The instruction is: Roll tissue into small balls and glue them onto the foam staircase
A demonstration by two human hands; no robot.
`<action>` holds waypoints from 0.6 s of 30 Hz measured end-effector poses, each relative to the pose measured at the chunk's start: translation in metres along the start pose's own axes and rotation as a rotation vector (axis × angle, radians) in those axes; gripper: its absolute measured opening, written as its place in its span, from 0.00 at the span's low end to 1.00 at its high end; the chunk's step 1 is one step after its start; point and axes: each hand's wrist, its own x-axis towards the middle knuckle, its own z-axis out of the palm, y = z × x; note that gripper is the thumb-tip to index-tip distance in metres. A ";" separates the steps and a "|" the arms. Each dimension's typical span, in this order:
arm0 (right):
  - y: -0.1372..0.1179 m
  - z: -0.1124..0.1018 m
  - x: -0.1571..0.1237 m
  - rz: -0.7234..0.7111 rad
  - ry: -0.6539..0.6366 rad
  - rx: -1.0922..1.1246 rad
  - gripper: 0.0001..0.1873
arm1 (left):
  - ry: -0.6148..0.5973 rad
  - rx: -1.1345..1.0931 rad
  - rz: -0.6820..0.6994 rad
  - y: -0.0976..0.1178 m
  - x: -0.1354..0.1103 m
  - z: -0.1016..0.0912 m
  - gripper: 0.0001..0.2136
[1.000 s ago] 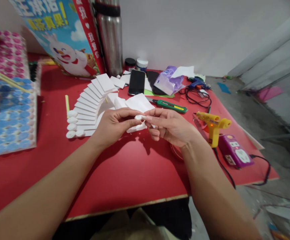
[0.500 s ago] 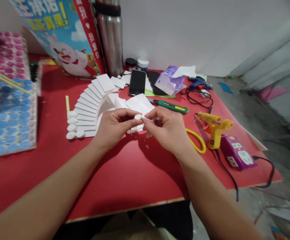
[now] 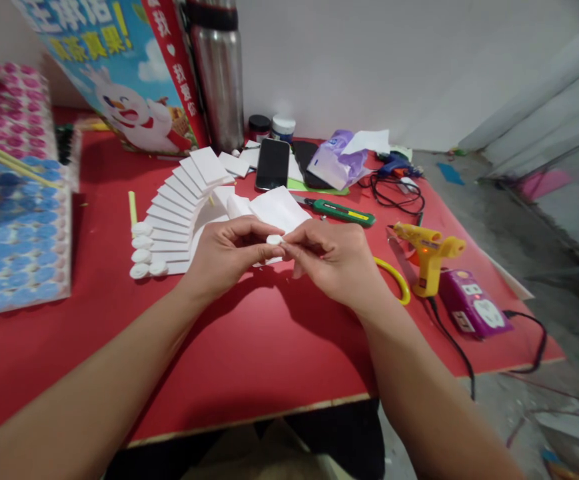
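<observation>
White coil pinched between both hands, its loose end drawn in

At the centre of the red counter (image 3: 249, 347), a small white coil (image 3: 274, 239) is held just above the surface. The left hand (image 3: 224, 257) grips it from the nine o'clock side, thumb and index finger closed on its edge. The right hand (image 3: 336, 263) meets it from three o'clock, thumb and index fingertips pressed together at the rim.

A second ago a short tail of strip stretched between the two hands and the right fingers were more spread; now they are bunched against the coil, and the tail is out of sight. The yellow ring (image 3: 405, 290), between three and four o'clock, was hidden by the right arm then and now partly shows.

Measured from the coil, the folded white paper (image 3: 282, 208) and the smartphone (image 3: 272, 165) lie at twelve, the green utility knife (image 3: 344, 211) at two, and the yellow glue gun (image 3: 426, 257) at three. The fan of white cards (image 3: 169, 222) spreads between nine and ten, unchanged, with four white rosettes (image 3: 142, 256) at its nine o'clock end.
</observation>
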 end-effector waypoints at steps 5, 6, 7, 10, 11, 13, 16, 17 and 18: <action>0.000 0.000 0.000 0.024 -0.021 -0.020 0.07 | 0.010 0.057 0.019 0.006 -0.001 0.004 0.11; 0.000 0.000 0.000 0.028 -0.027 -0.021 0.07 | 0.018 0.071 0.023 0.007 -0.002 0.005 0.11; 0.000 0.000 0.000 0.033 -0.033 -0.022 0.07 | 0.024 0.086 0.029 0.007 -0.002 0.006 0.11; 0.002 0.001 0.000 0.053 -0.039 -0.032 0.07 | 0.036 0.165 0.060 0.005 -0.001 0.006 0.10; 0.003 0.001 0.000 0.059 -0.036 -0.035 0.07 | 0.033 0.204 0.076 0.004 -0.001 0.005 0.09; 0.006 0.001 0.001 0.072 -0.025 -0.036 0.06 | 0.001 0.262 0.095 0.002 0.000 0.004 0.09; 0.009 -0.001 0.003 0.105 -0.024 0.020 0.06 | -0.091 0.245 0.068 0.000 0.000 0.002 0.12; 0.011 -0.001 0.004 0.118 -0.033 0.056 0.06 | -0.111 0.229 0.058 0.000 0.000 0.002 0.14; 0.011 -0.002 0.004 0.132 -0.045 0.095 0.06 | -0.124 0.216 0.053 0.001 0.000 0.002 0.14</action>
